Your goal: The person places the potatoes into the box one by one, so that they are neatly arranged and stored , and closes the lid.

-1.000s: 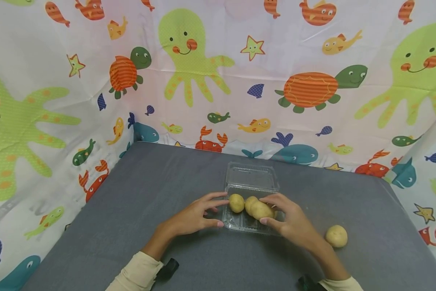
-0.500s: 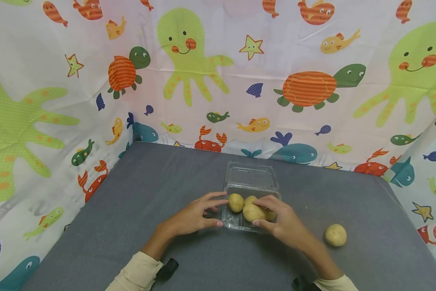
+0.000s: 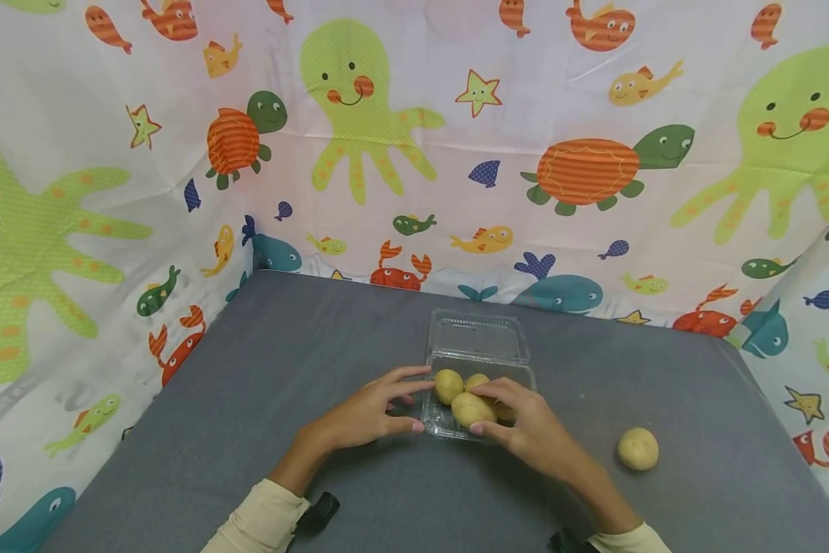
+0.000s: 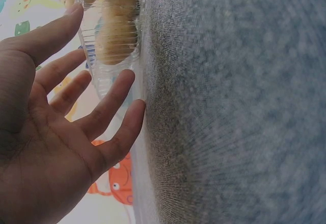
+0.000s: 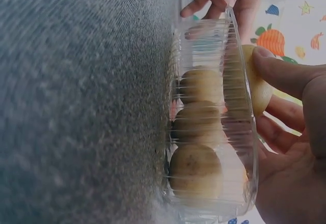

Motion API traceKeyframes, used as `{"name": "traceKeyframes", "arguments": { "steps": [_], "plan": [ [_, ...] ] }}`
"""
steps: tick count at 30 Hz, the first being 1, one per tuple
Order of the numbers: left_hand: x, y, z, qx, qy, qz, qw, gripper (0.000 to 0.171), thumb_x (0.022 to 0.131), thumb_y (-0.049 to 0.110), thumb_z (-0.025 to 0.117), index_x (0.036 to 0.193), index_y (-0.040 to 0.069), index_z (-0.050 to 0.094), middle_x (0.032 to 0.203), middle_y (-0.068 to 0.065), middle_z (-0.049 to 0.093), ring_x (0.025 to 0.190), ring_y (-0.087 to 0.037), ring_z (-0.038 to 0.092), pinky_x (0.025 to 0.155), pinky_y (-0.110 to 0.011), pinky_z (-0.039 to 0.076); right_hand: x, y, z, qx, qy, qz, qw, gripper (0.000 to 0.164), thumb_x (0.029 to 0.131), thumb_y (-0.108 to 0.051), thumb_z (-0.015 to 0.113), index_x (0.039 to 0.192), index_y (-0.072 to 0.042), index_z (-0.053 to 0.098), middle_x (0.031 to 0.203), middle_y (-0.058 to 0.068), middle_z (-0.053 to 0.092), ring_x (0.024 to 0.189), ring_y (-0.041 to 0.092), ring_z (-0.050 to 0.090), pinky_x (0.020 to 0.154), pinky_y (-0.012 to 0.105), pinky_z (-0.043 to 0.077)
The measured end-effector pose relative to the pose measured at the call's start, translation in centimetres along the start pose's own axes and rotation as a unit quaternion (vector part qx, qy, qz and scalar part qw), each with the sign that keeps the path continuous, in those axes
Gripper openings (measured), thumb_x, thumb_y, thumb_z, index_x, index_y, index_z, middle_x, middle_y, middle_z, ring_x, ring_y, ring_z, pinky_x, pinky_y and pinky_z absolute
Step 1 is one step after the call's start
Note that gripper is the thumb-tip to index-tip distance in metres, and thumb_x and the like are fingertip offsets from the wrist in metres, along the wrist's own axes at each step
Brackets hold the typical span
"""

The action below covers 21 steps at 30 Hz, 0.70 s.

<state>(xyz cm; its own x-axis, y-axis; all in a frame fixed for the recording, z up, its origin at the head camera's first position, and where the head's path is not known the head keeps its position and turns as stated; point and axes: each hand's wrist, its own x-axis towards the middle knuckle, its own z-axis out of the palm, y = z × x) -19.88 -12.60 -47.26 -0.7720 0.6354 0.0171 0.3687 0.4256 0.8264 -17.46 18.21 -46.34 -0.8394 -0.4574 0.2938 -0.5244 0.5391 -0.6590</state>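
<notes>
A clear plastic clamshell container (image 3: 479, 338) lies with its lid folded back, holding a row of three potatoes (image 5: 196, 170). My right hand (image 3: 538, 432) pinches another potato (image 3: 472, 411) between thumb and fingers, low over the row and partly inside the rim. In the right wrist view this held potato (image 5: 261, 84) rises above the container's edge. My left hand (image 3: 373, 407) has its fingers spread at the container's left side. From the left wrist, its thumb tip (image 4: 75, 9) is right at the rim, with the other fingers beside the wall.
One loose potato (image 3: 638, 449) lies on the grey tabletop (image 3: 303, 338) to the right of my right forearm. A white curtain (image 3: 449, 92) printed with sea animals hangs behind the table and along both sides.
My right hand has moved left with its potato, from the container's right part toward its middle. My left hand and the loose potato have stayed in place.
</notes>
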Motion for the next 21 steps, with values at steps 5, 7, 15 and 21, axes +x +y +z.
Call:
{"name": "traceKeyframes", "arguments": {
  "steps": [5,7,15,21],
  "plan": [
    [0.0,0.1,0.0,-0.003,0.000,0.001,1.0000,0.065,0.100,0.034,0.077,0.158,0.019,0.052,0.172,0.004,0.033,0.131,-0.025,0.064,0.107,-0.053,0.051,0.2,-0.3,0.3,-0.015,0.003,0.003,1.000,0.051,0.087,-0.031,0.089,0.132,-0.014,0.074,0.123,-0.007,0.070,0.112,0.015,0.064,0.093,0.036,0.057],
    [0.0,0.1,0.0,-0.002,0.000,0.001,1.0000,0.065,0.100,0.035,0.077,0.158,0.019,0.053,0.171,0.005,0.033,0.131,-0.025,0.064,0.107,-0.053,0.051,0.2,-0.5,0.5,-0.022,0.005,0.002,1.000,0.051,0.086,-0.031,0.089,0.132,-0.014,0.074,0.124,-0.007,0.070,0.114,0.017,0.063,0.093,0.039,0.056],
    [0.0,-0.1,0.1,0.003,0.004,0.006,1.0000,0.065,0.100,0.037,0.077,0.158,0.019,0.053,0.171,0.005,0.033,0.130,-0.024,0.065,0.105,-0.052,0.052,0.6,-0.7,1.3,-0.016,0.000,0.001,1.000,0.051,0.087,-0.034,0.089,0.132,-0.014,0.074,0.123,-0.006,0.071,0.104,0.015,0.061,0.085,0.036,0.056],
    [0.0,-0.2,0.1,0.003,0.004,0.005,1.0000,0.066,0.100,0.037,0.077,0.158,0.020,0.053,0.171,0.007,0.033,0.130,-0.023,0.065,0.105,-0.052,0.052,0.8,-0.6,1.6,0.008,-0.014,0.003,1.000,0.050,0.088,-0.031,0.088,0.132,-0.013,0.073,0.116,-0.007,0.069,0.093,0.008,0.060,0.080,0.036,0.058]
  ]
}}
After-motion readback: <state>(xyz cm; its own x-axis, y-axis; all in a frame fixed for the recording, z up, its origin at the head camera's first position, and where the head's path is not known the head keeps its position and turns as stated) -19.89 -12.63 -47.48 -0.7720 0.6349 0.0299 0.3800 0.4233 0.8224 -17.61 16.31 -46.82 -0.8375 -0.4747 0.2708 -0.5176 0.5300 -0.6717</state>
